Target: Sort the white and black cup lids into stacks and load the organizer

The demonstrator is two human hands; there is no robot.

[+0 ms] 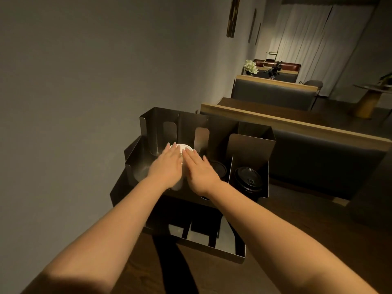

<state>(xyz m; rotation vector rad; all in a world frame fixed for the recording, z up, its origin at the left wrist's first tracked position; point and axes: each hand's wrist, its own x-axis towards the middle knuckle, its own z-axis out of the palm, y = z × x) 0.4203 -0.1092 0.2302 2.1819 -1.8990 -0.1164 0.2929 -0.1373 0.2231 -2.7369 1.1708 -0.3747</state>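
- Your left hand (167, 166) lies flat, fingers straight and together, palm down on the stack of white lids (180, 147); it presses rather than grips.
- Your right hand (201, 170) lies just beside it in the same posture, fingers extended, fingertips reaching the right part of the same white stack. The two hands nearly touch along their inner edges.
- The white lids sit in the second slotted compartment from the left of the dark metal organizer (250, 143). Only the top lid's far rim shows beyond your fingers, plus a pale strip of the stack through the front cut-out below your left hand.
- The compartment at the far left (137, 166) shows bare metal at its visible floor.
- A stack of black lids (249, 180) fills the right-hand front compartment; the top lid faces up with its raised centre mark visible.
- Another dark lid (218, 168) sits in the compartment between the white stack and the black stack, partly hidden by your right hand.
- The organizer's low front tray (231, 254) has dividers; its contents cannot be made out in the dim light.
- The organizer stands on a dark wooden table (297, 219) against a plain wall (74, 81).
- Upholstered booth benches (318, 158) extend behind the organizer.
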